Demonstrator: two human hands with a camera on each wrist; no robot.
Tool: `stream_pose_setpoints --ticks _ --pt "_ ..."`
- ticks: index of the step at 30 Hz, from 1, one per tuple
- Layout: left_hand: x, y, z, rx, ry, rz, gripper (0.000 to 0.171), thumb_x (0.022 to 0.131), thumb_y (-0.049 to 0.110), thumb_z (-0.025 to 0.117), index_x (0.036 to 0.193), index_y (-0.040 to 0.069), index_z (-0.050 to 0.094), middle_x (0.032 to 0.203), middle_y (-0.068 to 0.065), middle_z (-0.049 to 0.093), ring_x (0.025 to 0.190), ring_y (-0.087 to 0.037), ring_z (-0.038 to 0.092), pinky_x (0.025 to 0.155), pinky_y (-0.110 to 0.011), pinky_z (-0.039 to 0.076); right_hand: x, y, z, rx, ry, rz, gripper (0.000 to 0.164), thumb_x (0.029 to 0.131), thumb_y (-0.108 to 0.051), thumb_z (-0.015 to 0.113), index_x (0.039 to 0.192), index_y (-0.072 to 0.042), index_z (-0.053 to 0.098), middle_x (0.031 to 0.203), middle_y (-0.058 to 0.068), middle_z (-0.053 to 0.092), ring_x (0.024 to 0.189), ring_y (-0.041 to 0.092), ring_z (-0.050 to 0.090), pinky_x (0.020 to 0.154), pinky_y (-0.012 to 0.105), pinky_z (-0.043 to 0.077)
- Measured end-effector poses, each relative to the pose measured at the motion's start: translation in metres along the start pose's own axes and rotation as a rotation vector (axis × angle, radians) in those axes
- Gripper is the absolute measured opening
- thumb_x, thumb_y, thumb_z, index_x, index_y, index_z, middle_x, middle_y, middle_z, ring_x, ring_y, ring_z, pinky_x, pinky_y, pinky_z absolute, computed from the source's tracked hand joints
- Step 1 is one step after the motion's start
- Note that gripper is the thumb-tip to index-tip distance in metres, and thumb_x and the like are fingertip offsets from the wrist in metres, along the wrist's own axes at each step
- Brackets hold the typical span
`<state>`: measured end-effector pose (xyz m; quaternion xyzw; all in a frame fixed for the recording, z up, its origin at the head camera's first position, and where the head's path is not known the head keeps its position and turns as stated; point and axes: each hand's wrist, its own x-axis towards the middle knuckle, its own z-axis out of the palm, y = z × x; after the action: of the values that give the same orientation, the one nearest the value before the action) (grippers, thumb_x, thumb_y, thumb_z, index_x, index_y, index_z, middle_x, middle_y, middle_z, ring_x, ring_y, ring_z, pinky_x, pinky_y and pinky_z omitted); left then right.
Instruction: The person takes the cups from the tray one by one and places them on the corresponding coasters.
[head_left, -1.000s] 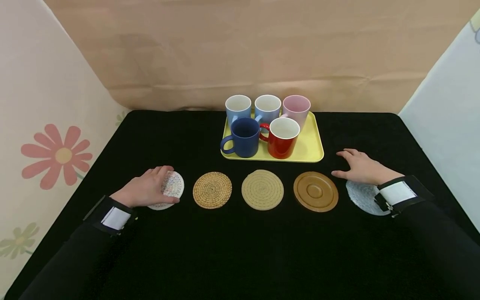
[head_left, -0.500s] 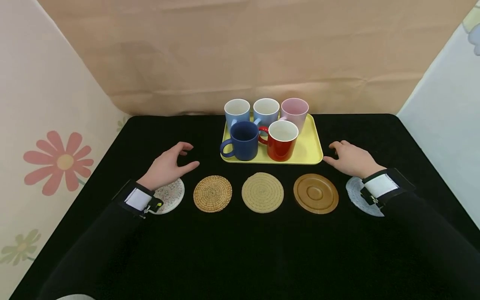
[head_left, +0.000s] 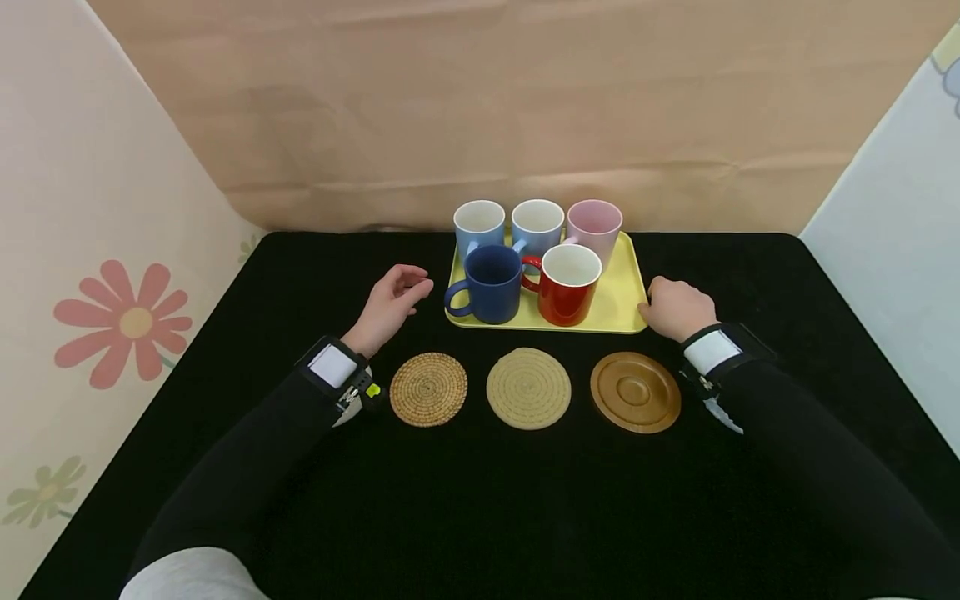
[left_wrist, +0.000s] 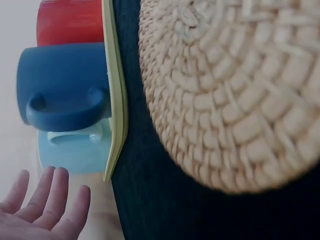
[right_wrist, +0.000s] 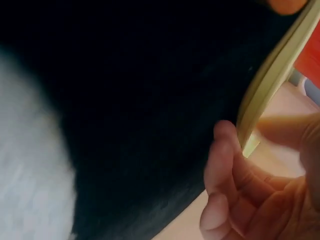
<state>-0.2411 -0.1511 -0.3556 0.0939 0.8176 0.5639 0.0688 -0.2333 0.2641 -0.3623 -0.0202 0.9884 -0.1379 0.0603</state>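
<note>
A yellow tray bears several mugs: a dark blue mug and a red mug in front, with two light blue mugs and a pink mug behind. My right hand pinches the tray's right edge; in the right wrist view its thumb lies over the rim and curled fingers are underneath. Just left of the tray, my left hand is apart from it, holding nothing. Its fingers are extended and separate in the left wrist view, near the light blue mug.
In front of the tray lie a brown woven coaster, a tan coiled coaster and a round wooden coaster. My wrists mostly cover a pale coaster at each end of the row. Patterned side walls and a brown paper backdrop surround the black table.
My left hand has left the pale coaster, moving right and away from me to the tray's left side. The right hand has moved left and taken hold of the tray's edge.
</note>
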Motion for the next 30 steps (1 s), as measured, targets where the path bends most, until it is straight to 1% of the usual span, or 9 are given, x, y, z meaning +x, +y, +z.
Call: stream_pose_setpoints --ticks 3,6,9,13,15,17,21,25,30 --pt "0.004 0.001 0.007 -0.006 -0.014 0.009 0.046 0.101 0.028 0.053 0.135 -0.002 0.043 0.127 -0.016 0.053 0.114 -0.029 0.053 0.095 -0.046 0.045 0.002 0.000 0.001 0.071 -0.029 0.034 0.019 0.090 -0.010 0.052 0.076 0.003 0.054 0.061 0.011 0.054 0.054 0.023 0.053 0.047 0.033 0.040" --pt "0.007 0.005 0.012 -0.014 -0.030 0.022 0.045 0.101 0.026 0.054 0.133 -0.003 0.045 0.125 -0.017 0.054 0.114 -0.032 0.054 0.095 -0.046 0.045 0.005 0.001 0.002 0.124 -0.097 0.047 0.020 0.088 -0.005 0.047 0.072 0.003 0.054 0.057 0.009 0.056 0.050 0.020 0.054 0.046 0.030 0.040" --pt "0.011 0.009 0.016 -0.020 -0.039 0.029 0.041 0.101 0.025 0.055 0.129 -0.003 0.048 0.121 -0.017 0.056 0.112 -0.032 0.054 0.096 -0.046 0.045 0.009 0.000 0.003 0.146 -0.144 0.057 0.018 0.086 -0.001 0.043 0.073 0.005 0.052 0.054 0.009 0.056 0.047 0.018 0.053 0.045 0.027 0.040" --pt "0.019 0.010 0.021 -0.010 -0.055 0.018 0.032 0.101 0.024 0.055 0.121 -0.001 0.053 0.113 -0.017 0.061 0.105 -0.028 0.058 0.094 -0.043 0.046 0.014 -0.001 0.006 0.154 -0.176 0.083 0.011 0.085 0.000 0.040 0.084 0.008 0.047 0.055 0.009 0.056 0.048 0.018 0.052 0.045 0.026 0.040" --pt "0.023 0.010 0.023 -0.002 -0.074 0.016 0.029 0.101 0.024 0.054 0.117 0.000 0.054 0.108 -0.017 0.063 0.100 -0.027 0.060 0.092 -0.040 0.047 0.016 -0.002 0.006 0.151 -0.187 0.090 0.011 0.086 0.000 0.041 0.087 0.009 0.046 0.056 0.010 0.056 0.049 0.018 0.052 0.046 0.026 0.040" --pt "0.027 0.009 0.027 0.001 -0.098 0.022 0.027 0.101 0.024 0.055 0.113 -0.001 0.054 0.102 -0.018 0.065 0.095 -0.026 0.063 0.091 -0.039 0.048 0.017 -0.003 0.005 0.147 -0.199 0.090 0.010 0.086 0.000 0.041 0.086 0.009 0.046 0.057 0.010 0.056 0.049 0.018 0.052 0.046 0.026 0.040" --pt "0.033 0.009 0.031 -0.017 -0.142 0.030 0.023 0.101 0.022 0.054 0.105 -0.001 0.052 0.091 -0.018 0.065 0.081 -0.023 0.064 0.087 -0.038 0.050 0.016 -0.004 0.001 0.146 -0.235 0.083 0.015 0.087 0.001 0.042 0.077 0.007 0.051 0.056 0.008 0.057 0.047 0.017 0.050 0.045 0.025 0.040" --pt "0.038 0.008 0.032 -0.035 -0.208 -0.012 0.026 0.102 0.024 0.051 0.100 -0.002 0.052 0.085 -0.013 0.062 0.073 -0.018 0.060 0.081 -0.035 0.050 0.016 -0.004 -0.003 0.155 -0.272 0.075 0.023 0.089 0.002 0.041 0.071 0.006 0.055 0.054 0.006 0.057 0.044 0.015 0.049 0.044 0.023 0.041" --pt "0.042 0.007 0.031 -0.090 -0.327 -0.085 0.037 0.103 0.029 0.045 0.088 -0.002 0.059 0.080 -0.007 0.059 0.072 -0.016 0.054 0.074 -0.028 0.047 0.017 -0.003 -0.005 0.163 -0.295 0.095 0.022 0.091 0.002 0.040 0.074 0.006 0.054 0.053 0.006 0.057 0.045 0.014 0.051 0.045 0.023 0.042"
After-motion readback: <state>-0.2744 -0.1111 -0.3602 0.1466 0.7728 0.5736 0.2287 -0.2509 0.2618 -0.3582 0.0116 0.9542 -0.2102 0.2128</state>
